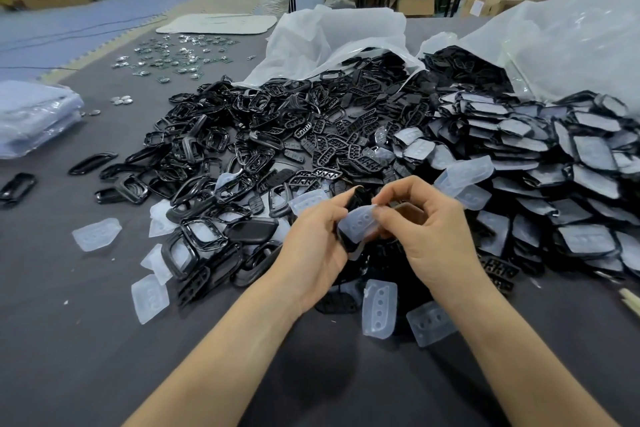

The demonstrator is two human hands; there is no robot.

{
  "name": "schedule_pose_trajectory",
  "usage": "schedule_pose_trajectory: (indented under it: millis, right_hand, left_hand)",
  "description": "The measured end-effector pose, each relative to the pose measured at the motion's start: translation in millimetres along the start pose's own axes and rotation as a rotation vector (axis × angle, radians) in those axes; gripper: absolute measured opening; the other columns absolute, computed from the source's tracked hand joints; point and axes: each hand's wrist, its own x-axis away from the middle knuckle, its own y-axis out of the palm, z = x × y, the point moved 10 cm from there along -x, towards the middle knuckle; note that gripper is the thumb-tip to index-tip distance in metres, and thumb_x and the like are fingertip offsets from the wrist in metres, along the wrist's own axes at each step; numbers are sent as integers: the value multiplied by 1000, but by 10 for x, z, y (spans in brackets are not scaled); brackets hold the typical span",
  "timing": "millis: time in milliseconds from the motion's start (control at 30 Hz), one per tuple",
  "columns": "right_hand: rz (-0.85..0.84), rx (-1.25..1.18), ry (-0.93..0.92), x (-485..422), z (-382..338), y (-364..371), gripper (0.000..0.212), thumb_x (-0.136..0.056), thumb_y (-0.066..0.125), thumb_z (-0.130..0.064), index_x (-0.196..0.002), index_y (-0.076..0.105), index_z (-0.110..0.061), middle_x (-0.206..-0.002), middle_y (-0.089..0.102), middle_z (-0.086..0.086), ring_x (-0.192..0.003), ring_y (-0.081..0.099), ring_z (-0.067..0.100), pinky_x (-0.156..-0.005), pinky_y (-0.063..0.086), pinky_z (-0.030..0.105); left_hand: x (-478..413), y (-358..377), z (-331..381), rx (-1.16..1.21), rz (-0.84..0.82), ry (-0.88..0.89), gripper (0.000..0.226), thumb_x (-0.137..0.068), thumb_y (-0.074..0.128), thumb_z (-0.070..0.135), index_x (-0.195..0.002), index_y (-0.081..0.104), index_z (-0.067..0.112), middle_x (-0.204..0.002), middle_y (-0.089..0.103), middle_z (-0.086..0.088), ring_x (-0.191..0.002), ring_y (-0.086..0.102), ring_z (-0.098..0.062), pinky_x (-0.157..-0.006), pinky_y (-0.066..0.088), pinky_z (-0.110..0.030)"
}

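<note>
Above grey cloth point(104, 340), left hand point(318, 243) and right hand point(429, 236) pinch translucent pad point(358, 224).

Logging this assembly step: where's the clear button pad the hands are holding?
Head view, low centre: the clear button pad is pinched between the left hand and right hand, over a black shell, in front of the pile of black frames.

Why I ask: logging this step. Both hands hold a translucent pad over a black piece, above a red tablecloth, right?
No: in the head view the tablecloth is dark grey, not red. The left hand and right hand do hold a translucent pad over a black piece.
</note>
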Motion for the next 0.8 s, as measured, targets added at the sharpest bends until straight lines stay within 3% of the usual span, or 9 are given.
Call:
schedule_pose_trajectory:
  millis: [167, 267, 367, 533, 633, 800]
  right_hand:
    - [24, -21, 10, 6, 25, -11, 23, -81, 65, 8, -74, 62, -14, -66, 62, -5, -61, 58, 12, -56, 50, 17]
    - [46, -84, 38, 6, 49, -41, 16, -83, 65, 4, -80, 66, -11, -70, 64, -5, -61, 58, 7, -55, 48, 14]
    - [87, -131, 51, -17, 64, -129, 15, -83, 66, 2, -80, 68, -13, -70, 67, -6, -60, 58, 4, -59, 49, 15]
    - [73, -126, 77, -37, 116, -157, 16, -82, 67, 0, -77, 69, -15, -73, 69, 1, -65, 63, 12, -68, 54, 22]
    - [90, -140, 92, -46, 144, -176, 22, -82, 67, 0, -74, 71, -20, -75, 71, 1, -72, 66, 14, -74, 56, 27]
    - [113, -201, 121, -55, 175, -181, 29, -83, 65, 3, -69, 72, -22, -69, 69, -1, -71, 65, 14, -69, 56, 28]
  left_hand:
    - [0, 25, -19, 17, -15, -19, 45, -94, 32, 1, -138, 43, -3, -107, 66, -17, -76, 65, -17, -69, 52, -27]
    - [5, 6, -31, 1, -2, -31, 45, -93, 32, 1, -137, 44, -3, -106, 67, -16, -74, 66, -16, -66, 50, -27]
    - [-3, -32, -47, 31, 5, -56, 46, -93, 31, 1, -137, 45, -4, -122, 64, -18, -92, 62, -22, -81, 51, -32]
    - [1, 19, -18, 78, -53, -36, 49, -93, 31, 2, -139, 46, 9, -130, 59, -23, -104, 67, -31, -77, 59, -32]
    - [22, 63, 69, -44, -92, 40, 48, -92, 29, 0, -128, 57, 16, -127, 60, -24, -108, 66, -33, -83, 57, -35]
    - [32, 92, 143, -187, -114, 126, 22, -99, 39, 6, -101, 60, 13, -108, 64, -18, -86, 67, -20, -74, 59, -33]
